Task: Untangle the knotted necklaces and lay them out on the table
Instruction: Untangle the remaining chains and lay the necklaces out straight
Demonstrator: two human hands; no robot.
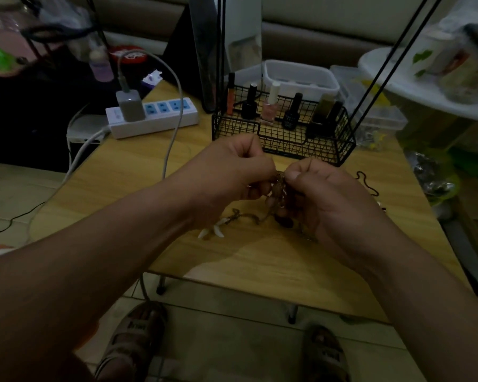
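A tangle of brown and gold necklace chains (279, 188) hangs between my two hands above the wooden table (260, 257). My left hand (229, 175) pinches the knot from the left, and my right hand (329, 199) pinches it from the right with thumb and fingers. A strand trails down to the tabletop and ends in white tooth-shaped pendants (213, 231). A thin dark necklace (366, 183) lies on the table to the right of my right hand, partly hidden by it.
A black wire basket (284, 136) with nail polish bottles stands just behind my hands. A white power strip (155, 114) with a charger and cable (174, 128) lies at the back left. Plastic boxes (370, 106) sit at the back right. My feet in sandals are under the table's near edge.
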